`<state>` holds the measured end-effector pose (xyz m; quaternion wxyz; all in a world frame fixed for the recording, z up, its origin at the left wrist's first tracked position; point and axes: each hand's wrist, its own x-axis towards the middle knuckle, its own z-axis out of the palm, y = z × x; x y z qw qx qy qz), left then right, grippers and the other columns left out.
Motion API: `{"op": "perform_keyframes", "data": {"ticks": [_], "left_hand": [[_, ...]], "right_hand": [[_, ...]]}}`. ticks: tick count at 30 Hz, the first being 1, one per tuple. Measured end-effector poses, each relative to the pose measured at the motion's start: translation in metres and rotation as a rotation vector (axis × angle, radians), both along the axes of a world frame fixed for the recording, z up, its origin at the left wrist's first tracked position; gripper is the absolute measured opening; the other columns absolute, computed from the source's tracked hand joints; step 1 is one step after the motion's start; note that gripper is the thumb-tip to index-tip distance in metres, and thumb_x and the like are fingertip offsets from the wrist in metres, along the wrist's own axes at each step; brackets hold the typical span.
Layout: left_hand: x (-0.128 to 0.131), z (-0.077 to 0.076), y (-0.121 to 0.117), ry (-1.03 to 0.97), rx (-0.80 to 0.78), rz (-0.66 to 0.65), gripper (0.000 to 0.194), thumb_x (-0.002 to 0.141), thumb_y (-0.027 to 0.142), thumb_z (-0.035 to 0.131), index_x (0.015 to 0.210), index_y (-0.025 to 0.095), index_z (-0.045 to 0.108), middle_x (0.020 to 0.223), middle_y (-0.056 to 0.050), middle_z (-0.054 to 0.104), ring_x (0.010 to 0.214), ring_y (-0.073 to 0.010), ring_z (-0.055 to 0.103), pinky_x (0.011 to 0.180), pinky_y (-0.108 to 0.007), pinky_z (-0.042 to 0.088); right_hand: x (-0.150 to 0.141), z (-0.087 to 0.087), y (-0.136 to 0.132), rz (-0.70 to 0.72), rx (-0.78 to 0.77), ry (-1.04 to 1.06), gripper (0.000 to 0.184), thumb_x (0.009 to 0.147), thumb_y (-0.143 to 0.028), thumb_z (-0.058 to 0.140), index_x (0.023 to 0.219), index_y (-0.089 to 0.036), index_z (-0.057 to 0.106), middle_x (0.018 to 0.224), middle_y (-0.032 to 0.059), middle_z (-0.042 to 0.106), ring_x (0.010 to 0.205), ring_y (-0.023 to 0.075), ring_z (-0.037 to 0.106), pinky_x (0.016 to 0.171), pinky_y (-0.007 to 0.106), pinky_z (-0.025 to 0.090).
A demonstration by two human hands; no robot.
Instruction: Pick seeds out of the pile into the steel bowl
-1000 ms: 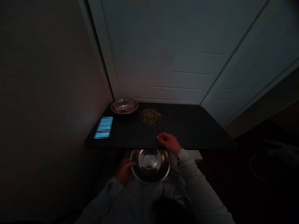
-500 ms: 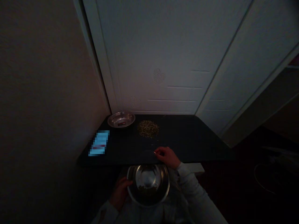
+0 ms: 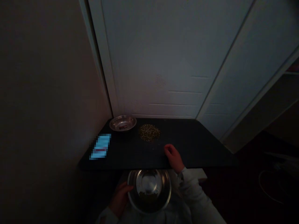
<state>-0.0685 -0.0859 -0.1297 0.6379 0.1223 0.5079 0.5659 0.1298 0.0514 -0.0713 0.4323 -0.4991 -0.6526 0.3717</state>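
Observation:
My left hand grips the left rim of a shiny metal bowl, thumb over the edge. The bowl is tilted just below the table's front edge, and something dark lies in its lower part. Above the table, right of centre, my right hand is closed with fingertips curled together; whatever they may hold is too small and dim to make out. Beyond it, a loose pile of small pale and brown seed-like bits lies on the dark table, with a few stray specks nearer me.
A second shallow metal bowl with a label inside stands at the back left of the table. A blurred bright blue rectangle lies at the left edge. A white panelled door rises directly behind the table.
My right hand has moved up and slightly right, away from the bowl, and its fingers have curled in. My left hand keeps its hold on the rim. The whole view has shifted slightly.

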Motion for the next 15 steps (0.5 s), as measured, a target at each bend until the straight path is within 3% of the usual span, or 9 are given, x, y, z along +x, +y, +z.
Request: {"op": "perform_keyframes", "data": {"ticks": [3,15], "left_hand": [[0.0007,0.0007,-0.0004,0.000,0.029,-0.003,0.012,0.049,0.014,0.061,0.060,0.017,0.064,0.055,-0.001,0.065,0.057,-0.0183,0.060,0.060,-0.029,0.042],[-0.0012,-0.0044,0.0015,-0.017,-0.040,0.052,0.009,0.047,0.012,0.062,0.055,0.016,0.061,0.048,0.001,0.062,0.051,-0.0154,0.057,0.053,-0.026,0.040]], "right_hand": [[-0.0008,0.0003,0.0004,-0.107,0.019,0.007,0.013,0.069,-0.031,0.042,0.075,-0.020,0.045,0.067,0.0010,0.050,0.062,0.0134,0.047,0.059,0.025,0.038],[-0.0080,0.0042,-0.0038,-0.106,0.023,-0.114,0.013,0.067,-0.027,0.042,0.073,-0.016,0.047,0.063,0.0006,0.050,0.059,0.0132,0.048,0.057,0.024,0.037]]}}
